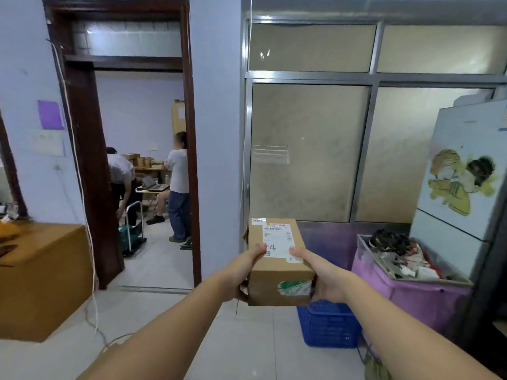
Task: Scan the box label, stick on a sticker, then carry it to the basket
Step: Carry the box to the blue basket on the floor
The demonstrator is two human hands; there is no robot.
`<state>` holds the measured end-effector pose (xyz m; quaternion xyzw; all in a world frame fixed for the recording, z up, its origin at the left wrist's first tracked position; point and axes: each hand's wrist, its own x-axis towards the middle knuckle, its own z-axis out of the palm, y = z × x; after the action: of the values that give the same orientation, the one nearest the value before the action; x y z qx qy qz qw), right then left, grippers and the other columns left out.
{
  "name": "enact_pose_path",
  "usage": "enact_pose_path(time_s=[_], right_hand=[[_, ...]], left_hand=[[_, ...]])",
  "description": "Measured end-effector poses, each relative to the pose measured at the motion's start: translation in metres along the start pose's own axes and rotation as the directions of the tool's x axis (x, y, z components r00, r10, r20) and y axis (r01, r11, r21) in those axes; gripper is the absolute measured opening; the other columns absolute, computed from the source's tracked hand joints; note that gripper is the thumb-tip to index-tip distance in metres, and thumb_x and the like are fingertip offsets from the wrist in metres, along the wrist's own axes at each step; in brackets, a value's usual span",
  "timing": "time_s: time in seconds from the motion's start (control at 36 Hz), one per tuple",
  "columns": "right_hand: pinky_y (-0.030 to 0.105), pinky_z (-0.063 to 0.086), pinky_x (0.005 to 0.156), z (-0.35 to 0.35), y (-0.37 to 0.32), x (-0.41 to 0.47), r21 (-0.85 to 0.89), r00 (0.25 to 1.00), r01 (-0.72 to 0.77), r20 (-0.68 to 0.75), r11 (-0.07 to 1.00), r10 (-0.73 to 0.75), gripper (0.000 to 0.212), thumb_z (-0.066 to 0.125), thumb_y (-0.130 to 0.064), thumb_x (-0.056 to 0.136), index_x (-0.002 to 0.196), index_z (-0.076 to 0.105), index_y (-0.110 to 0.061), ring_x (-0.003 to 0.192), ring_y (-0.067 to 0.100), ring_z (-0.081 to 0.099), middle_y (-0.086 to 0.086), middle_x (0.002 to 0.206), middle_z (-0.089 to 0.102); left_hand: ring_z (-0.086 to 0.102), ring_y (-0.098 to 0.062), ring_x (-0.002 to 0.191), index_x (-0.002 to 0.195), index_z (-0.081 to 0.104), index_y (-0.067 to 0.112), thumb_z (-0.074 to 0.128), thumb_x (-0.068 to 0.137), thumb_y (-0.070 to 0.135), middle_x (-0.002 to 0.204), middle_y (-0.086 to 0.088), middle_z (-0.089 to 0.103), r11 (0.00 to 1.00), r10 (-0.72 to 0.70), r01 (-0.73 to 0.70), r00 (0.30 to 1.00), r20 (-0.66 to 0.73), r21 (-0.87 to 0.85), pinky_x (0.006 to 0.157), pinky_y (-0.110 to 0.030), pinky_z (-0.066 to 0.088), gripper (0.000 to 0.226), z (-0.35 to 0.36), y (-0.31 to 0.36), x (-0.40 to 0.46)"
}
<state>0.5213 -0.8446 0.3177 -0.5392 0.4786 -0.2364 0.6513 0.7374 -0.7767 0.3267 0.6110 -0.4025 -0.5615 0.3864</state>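
Note:
A brown cardboard box (277, 272) is held out in front of me at chest height, above the floor. A white shipping label (277, 237) covers its top, and a green and white sticker (295, 287) sits on its near side. My left hand (247, 270) grips the box's left side, thumb on top. My right hand (323, 278) grips the right side, thumb on the label. A blue plastic basket (329, 325) stands on the floor just below and to the right of the box.
A purple bin (411, 297) full of scraps stands right of the basket, with a white fridge (461, 187) behind it. A large brown box (41, 278) sits at left. Through the open doorway (142, 160) two people stand by a trolley. A cable hangs beside the door frame.

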Motion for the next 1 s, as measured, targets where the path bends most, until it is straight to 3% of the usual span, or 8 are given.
enact_pose_path(time_s=[0.28,0.5,0.61,0.72,0.89,1.0], right_hand=[[0.059,0.049,0.105,-0.036,-0.041,0.117,0.001,1.0,0.012,0.012,1.0,-0.012,0.063,0.065,-0.066,0.085,0.131,0.058,-0.024,0.116,0.037,0.067,0.016,0.121,0.074],[0.055,0.052,0.104,-0.074,-0.078,0.222,-0.022,0.998,-0.013,0.067,1.0,0.014,0.066,0.07,-0.067,0.08,0.129,0.061,-0.025,0.115,0.036,0.069,0.014,0.114,0.078],[0.054,0.054,0.101,-0.081,-0.09,0.267,-0.04,0.997,-0.021,0.075,0.999,0.024,0.072,0.073,-0.07,0.074,0.129,0.062,-0.025,0.115,0.036,0.069,0.014,0.115,0.078],[0.049,0.061,0.089,-0.093,-0.11,0.321,-0.067,0.998,-0.002,0.059,0.998,0.006,0.074,0.073,-0.073,0.07,0.128,0.061,-0.028,0.11,0.033,0.072,0.01,0.109,0.08],[0.046,0.06,0.085,-0.107,-0.136,0.398,-0.066,0.998,-0.003,0.057,0.998,0.007,0.067,0.068,-0.073,0.077,0.129,0.06,-0.032,0.112,0.031,0.071,0.009,0.112,0.079],[0.045,0.058,0.086,-0.121,-0.151,0.446,-0.065,0.999,-0.031,0.023,0.997,0.032,0.074,0.068,-0.074,0.075,0.132,0.061,-0.028,0.107,0.031,0.072,0.011,0.116,0.078]], left_hand=[[0.067,-0.028,0.104,0.111,0.057,0.036,0.052,0.089,0.076,0.115,-0.008,0.072,0.999,0.009,-0.009,1.0,-0.004,0.036,0.073,-0.045,0.055,0.046,-0.023,0.044,0.125],[0.065,-0.028,0.105,0.111,0.056,0.036,0.053,0.088,0.077,0.117,-0.008,0.07,1.0,-0.002,0.002,1.0,-0.028,0.017,0.073,-0.045,0.052,0.048,-0.039,0.079,0.222],[0.065,-0.028,0.107,0.124,0.055,0.035,0.052,0.089,0.077,0.118,-0.007,0.07,1.0,0.011,-0.009,0.999,-0.043,0.028,0.089,-0.052,0.052,0.055,-0.052,0.091,0.261],[0.064,-0.029,0.109,0.111,0.056,0.037,0.051,0.09,0.076,0.118,-0.008,0.07,1.0,0.01,-0.009,0.999,-0.033,0.026,0.106,-0.06,0.047,0.045,-0.071,0.109,0.313],[0.067,-0.028,0.106,0.11,0.06,0.036,0.051,0.091,0.075,0.114,-0.008,0.073,0.999,0.021,-0.021,1.0,-0.002,0.043,0.101,-0.057,0.053,0.044,-0.097,0.137,0.394],[0.067,-0.029,0.108,0.112,0.06,0.036,0.054,0.088,0.077,0.115,-0.008,0.073,0.998,0.008,-0.009,1.0,0.026,0.058,0.097,-0.055,0.055,0.048,-0.11,0.155,0.451]])
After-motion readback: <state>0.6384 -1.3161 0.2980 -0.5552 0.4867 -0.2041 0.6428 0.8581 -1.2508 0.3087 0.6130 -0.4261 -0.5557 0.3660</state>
